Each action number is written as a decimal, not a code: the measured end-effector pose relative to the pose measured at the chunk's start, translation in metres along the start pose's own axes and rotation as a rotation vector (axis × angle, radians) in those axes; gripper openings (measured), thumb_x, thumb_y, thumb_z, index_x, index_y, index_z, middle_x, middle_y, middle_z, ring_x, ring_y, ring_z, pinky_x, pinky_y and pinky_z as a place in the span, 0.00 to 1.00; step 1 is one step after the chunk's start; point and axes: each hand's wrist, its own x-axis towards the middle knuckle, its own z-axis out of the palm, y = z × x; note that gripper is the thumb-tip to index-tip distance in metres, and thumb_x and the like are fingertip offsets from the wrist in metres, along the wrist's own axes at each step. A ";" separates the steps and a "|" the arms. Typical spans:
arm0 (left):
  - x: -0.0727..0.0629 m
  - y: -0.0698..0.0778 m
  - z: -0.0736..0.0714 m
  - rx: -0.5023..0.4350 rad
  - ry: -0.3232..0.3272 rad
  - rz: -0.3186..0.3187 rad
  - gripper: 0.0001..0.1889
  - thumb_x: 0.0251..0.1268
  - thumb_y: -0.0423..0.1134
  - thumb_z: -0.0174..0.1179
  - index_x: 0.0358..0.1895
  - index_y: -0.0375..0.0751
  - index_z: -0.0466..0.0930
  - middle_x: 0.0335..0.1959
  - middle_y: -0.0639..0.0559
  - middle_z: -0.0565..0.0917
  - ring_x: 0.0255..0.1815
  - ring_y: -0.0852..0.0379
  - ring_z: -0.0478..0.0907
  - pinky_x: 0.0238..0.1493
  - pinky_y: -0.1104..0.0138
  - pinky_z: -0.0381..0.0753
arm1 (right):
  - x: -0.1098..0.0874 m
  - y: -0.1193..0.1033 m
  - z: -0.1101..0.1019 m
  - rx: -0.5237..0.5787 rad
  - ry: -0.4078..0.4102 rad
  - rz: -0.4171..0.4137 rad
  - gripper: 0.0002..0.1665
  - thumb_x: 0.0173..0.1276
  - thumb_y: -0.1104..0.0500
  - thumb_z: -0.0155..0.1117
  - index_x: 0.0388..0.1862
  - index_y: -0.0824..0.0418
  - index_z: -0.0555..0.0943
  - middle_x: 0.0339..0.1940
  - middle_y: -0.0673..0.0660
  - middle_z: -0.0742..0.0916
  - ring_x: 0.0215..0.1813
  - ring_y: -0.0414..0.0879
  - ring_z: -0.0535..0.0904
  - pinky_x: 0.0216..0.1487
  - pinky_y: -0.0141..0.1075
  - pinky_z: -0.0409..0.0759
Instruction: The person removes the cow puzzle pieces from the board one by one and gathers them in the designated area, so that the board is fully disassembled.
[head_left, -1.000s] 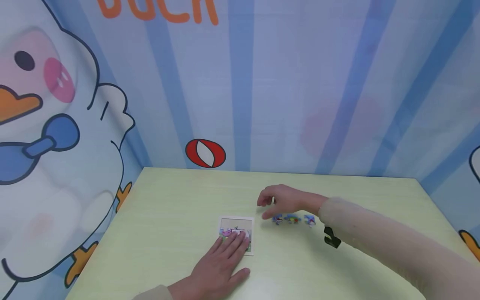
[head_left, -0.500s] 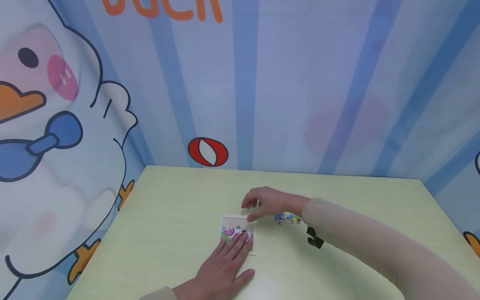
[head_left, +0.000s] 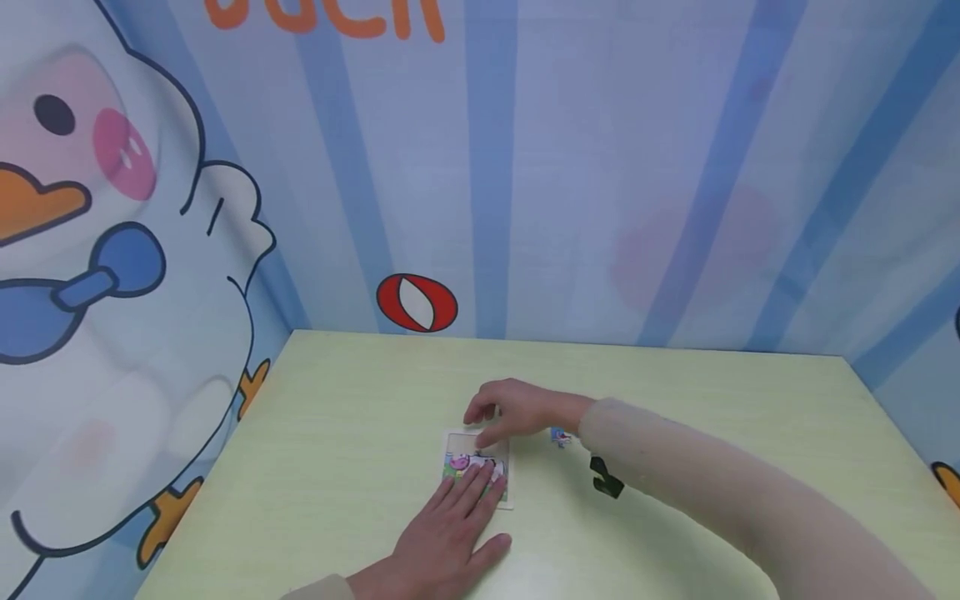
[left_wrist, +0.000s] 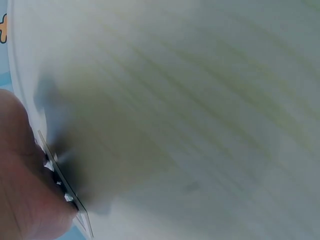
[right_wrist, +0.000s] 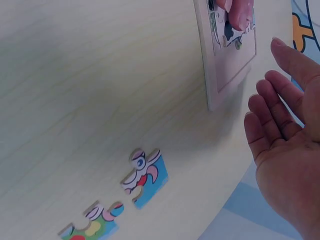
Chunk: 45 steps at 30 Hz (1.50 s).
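Observation:
My left hand (head_left: 446,533) lies flat with fingers outstretched on the lower part of a small white-framed jigsaw puzzle board (head_left: 512,492). Its picture shows a pink cartoon face, and the upper strip of the frame is bare of pieces. Above that strip hovers my right hand (head_left: 510,410), fingers loosely bent, nothing visible between them. In the right wrist view, its fingers (right_wrist: 267,120) are apart from the board. Two loose jigsaw pieces lie there: a blue-and-white one (right_wrist: 145,177) and a green-and-blue one (right_wrist: 92,222), partly cut off.
A pale wooden table (head_left: 360,400) bears everything. Behind it hangs a blue striped backdrop (head_left: 570,167) with a large cartoon duck on the left. My right sleeve (head_left: 697,475) crosses over the table's right part and hides some loose pieces in the head view.
My right hand has moved left, from beside the loose pieces to above the board's top edge. Its forearm now covers more of the pieces. The left hand stays on the board.

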 end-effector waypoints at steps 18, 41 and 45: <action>-0.002 -0.004 0.002 0.012 -0.011 0.020 0.38 0.88 0.62 0.39 0.86 0.39 0.58 0.88 0.42 0.56 0.88 0.45 0.53 0.83 0.44 0.59 | 0.019 -0.007 0.017 -0.075 -0.040 -0.036 0.16 0.70 0.55 0.78 0.55 0.56 0.90 0.47 0.47 0.86 0.49 0.39 0.79 0.60 0.34 0.80; -0.001 -0.010 0.018 0.113 0.047 0.043 0.38 0.88 0.63 0.37 0.86 0.42 0.58 0.88 0.43 0.56 0.88 0.46 0.53 0.83 0.47 0.60 | 0.020 -0.013 0.025 -0.014 -0.078 -0.021 0.08 0.72 0.57 0.76 0.49 0.53 0.91 0.42 0.44 0.86 0.45 0.33 0.80 0.54 0.30 0.80; -0.002 -0.009 0.017 0.093 0.034 0.042 0.38 0.88 0.63 0.37 0.86 0.41 0.58 0.88 0.42 0.56 0.88 0.46 0.53 0.83 0.46 0.60 | 0.019 -0.015 0.025 0.021 -0.090 0.013 0.09 0.73 0.57 0.76 0.50 0.53 0.91 0.43 0.42 0.87 0.45 0.33 0.81 0.55 0.30 0.81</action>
